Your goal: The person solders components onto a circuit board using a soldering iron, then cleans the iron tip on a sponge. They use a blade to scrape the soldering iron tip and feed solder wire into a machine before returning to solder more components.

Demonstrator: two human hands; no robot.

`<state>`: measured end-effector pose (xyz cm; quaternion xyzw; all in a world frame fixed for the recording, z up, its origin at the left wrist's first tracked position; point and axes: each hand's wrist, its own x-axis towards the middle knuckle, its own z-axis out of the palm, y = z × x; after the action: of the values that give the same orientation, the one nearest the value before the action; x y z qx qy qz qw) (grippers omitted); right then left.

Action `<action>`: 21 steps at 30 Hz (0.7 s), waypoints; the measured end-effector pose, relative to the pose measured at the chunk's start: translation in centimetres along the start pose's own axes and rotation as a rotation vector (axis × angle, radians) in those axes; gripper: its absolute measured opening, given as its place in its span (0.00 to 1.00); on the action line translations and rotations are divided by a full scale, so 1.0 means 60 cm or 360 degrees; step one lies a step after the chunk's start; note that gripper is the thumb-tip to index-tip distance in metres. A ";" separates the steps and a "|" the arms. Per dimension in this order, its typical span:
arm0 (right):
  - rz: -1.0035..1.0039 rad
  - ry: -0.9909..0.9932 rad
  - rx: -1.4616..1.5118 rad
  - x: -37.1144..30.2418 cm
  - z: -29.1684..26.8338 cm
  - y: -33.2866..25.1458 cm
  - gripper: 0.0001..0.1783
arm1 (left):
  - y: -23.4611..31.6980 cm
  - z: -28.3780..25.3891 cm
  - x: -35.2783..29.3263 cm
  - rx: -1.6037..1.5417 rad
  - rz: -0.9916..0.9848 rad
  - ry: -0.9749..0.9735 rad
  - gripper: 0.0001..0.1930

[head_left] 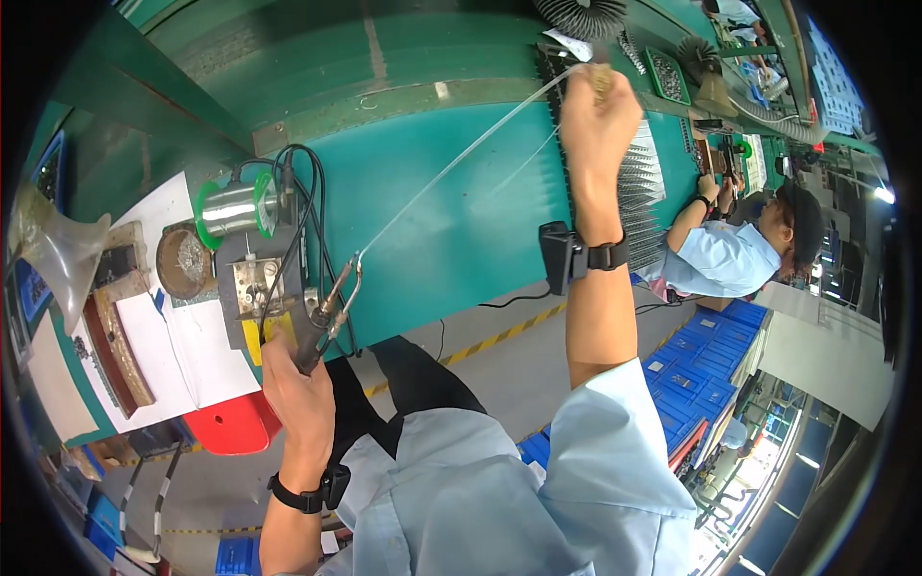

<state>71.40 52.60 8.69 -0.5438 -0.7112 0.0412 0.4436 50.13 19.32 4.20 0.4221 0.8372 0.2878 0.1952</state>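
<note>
My left hand is wrapped round the dark handle of a soldering iron, whose metal tip and bent guide tube point away from me over the green mat. A thin pale strand runs from near that tip up to my right hand. At the far edge of the bench, my right hand is closed on a small yellowish-brown piece; its kind cannot be made out. Just beneath my right hand and forearm stands a dark rack with rows of thin metal spikes.
A solder wire spool with green flanges stands left, behind a metal feeder box. Near it is a round brown dish. A red stool sits below the bench. To the right, a co-worker works beside blue crates.
</note>
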 end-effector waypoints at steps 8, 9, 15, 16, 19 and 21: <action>0.0630 0.0574 0.0406 0.059 -0.014 0.112 0.07 | 0.003 -0.007 -0.001 0.0024 0.0036 -0.0032 0.21; 0.0645 0.0651 0.0392 0.068 -0.017 0.122 0.07 | 0.003 -0.007 -0.001 0.0016 0.0059 -0.0015 0.21; 0.0912 0.1006 0.0478 0.128 -0.072 0.209 0.06 | -0.001 -0.003 0.002 0.0027 0.0111 -0.0032 0.21; 0.0925 0.1109 0.0381 0.139 -0.087 0.225 0.07 | -0.003 -0.004 0.002 0.0038 0.0124 -0.0032 0.21; 0.0938 0.1371 0.0357 0.175 -0.114 0.252 0.07 | -0.004 -0.006 0.002 0.0048 0.0090 -0.0057 0.22; 0.0954 0.1697 0.0516 0.186 -0.118 0.255 0.05 | -0.006 -0.007 0.002 0.0066 0.0003 -0.0104 0.23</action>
<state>87.31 64.85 11.25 -0.5912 -0.1938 -0.0057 0.7829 49.61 19.10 4.29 0.4362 0.8357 0.2566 0.2134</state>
